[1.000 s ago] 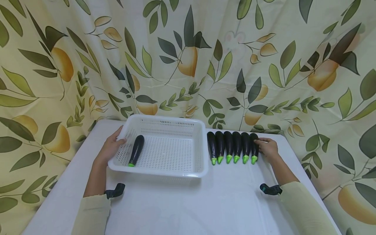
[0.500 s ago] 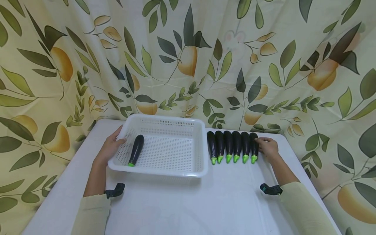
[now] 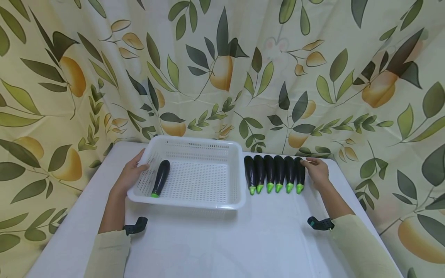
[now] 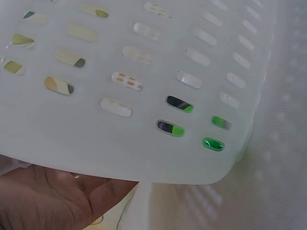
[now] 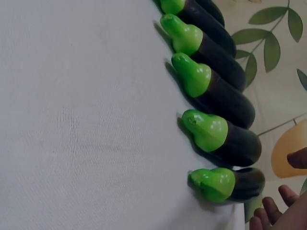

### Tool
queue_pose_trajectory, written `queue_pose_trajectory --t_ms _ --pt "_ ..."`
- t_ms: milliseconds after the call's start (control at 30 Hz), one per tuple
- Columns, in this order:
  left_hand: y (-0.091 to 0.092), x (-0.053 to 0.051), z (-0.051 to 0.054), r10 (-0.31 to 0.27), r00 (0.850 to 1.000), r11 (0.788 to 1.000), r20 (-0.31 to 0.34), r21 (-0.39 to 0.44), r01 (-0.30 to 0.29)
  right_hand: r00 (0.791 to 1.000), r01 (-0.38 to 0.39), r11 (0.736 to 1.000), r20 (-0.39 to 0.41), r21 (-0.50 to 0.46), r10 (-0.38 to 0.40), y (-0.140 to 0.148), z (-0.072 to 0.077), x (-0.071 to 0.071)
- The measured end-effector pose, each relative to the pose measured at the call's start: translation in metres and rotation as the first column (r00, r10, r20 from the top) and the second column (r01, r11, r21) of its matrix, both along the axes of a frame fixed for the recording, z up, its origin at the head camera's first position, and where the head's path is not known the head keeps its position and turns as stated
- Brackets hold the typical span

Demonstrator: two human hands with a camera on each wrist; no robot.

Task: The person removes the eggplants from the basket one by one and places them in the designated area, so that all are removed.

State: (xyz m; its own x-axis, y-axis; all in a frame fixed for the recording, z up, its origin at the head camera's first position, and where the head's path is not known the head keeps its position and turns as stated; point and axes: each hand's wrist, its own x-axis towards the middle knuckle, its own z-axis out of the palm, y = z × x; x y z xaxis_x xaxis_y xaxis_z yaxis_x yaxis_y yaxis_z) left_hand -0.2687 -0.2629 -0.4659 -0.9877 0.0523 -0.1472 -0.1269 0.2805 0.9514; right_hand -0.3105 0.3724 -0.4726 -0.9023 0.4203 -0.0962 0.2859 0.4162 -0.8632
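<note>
My left hand point(image 3: 129, 174) grips the left end of a white plastic basket point(image 3: 194, 205), its thumb at the rim. In the left wrist view, part of that hand point(image 4: 62, 196) shows beside the basket's slotted wall point(image 4: 96, 143). One dark purple eggplant point(image 3: 161, 178) with a green stem end lies inside, towards the left. Right of the basket, several eggplants lie side by side, stem ends towards me. My right hand point(image 3: 317, 172) is beside the rightmost eggplant point(image 3: 299, 172). In the right wrist view its fingers are spread and apart from that eggplant point(image 5: 247, 184).
A white cloth covers the table point(image 3: 222, 243). Behind it hangs a curtain point(image 3: 208, 112) printed with leaves and fruit. The basket's right end stands close to the leftmost eggplant point(image 3: 249, 172) of the row.
My right hand's fingers have loosened and drawn slightly away from the rightmost eggplant. The left hand, the basket and the eggplants stay in place.
</note>
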Motion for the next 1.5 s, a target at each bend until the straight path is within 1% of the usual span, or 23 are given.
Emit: queue_pose_trajectory --t_ms 200,333,367,467,567,600,700,900,1067,1133,1233,1367,1500 --pt "-0.001 0.0 0.001 -0.005 1.0 1.0 0.004 0.005 0.005 0.998 -0.005 0.994 -0.064 0.112 0.012 -0.019 0.011 0.003" --pt "-0.001 -0.002 -0.002 -0.006 1.0 1.0 -0.006 0.01 0.006 0.991 -0.039 0.987 -0.12 0.155 0.058 -0.029 0.016 0.005" --pt "0.0 -0.001 0.0 -0.008 1.0 1.0 -0.009 0.013 0.008 0.988 -0.051 0.987 -0.137 0.155 0.072 -0.032 0.017 0.005" --pt "0.001 -0.001 -0.002 -0.009 1.0 1.0 -0.025 0.013 0.01 0.979 -0.086 0.988 -0.173 0.131 0.109 -0.038 0.02 0.007" --pt "0.002 -0.001 -0.002 -0.011 0.999 1.0 -0.032 0.012 0.011 0.974 -0.119 0.986 -0.181 0.117 0.139 -0.045 0.022 0.007" --pt "0.001 -0.002 -0.004 -0.011 0.999 1.0 -0.036 0.01 0.011 0.971 -0.133 0.985 -0.185 0.107 0.151 -0.047 0.023 0.007" --pt "0.002 -0.001 -0.003 -0.009 0.999 1.0 -0.041 0.007 0.009 0.959 -0.195 0.976 -0.193 0.095 0.21 -0.054 0.025 0.006" --pt "0.0 0.0 0.0 -0.003 0.999 1.0 -0.038 -0.005 0.003 0.914 -0.337 0.94 -0.225 0.042 0.338 -0.072 0.029 0.004" --pt "0.0 -0.001 0.0 -0.009 0.999 1.0 -0.042 -0.002 0.009 0.89 -0.411 0.911 -0.229 -0.029 0.394 -0.09 0.03 0.004" --pt "-0.001 -0.001 0.0 -0.011 0.999 1.0 -0.039 -0.002 0.011 0.881 -0.438 0.896 -0.234 -0.077 0.411 -0.098 0.031 0.005" --pt "-0.001 -0.001 -0.001 -0.011 0.999 1.0 -0.032 -0.005 0.011 0.861 -0.487 0.865 -0.239 -0.125 0.45 -0.112 0.032 0.008" --pt "-0.001 -0.002 -0.002 -0.011 1.0 1.0 -0.023 -0.005 0.011 0.825 -0.549 0.824 -0.249 -0.14 0.507 -0.131 0.033 0.008" --pt "0.001 -0.002 -0.001 -0.01 1.0 1.0 -0.014 -0.002 0.01 0.796 -0.59 0.797 -0.263 -0.133 0.545 -0.148 0.037 0.008"
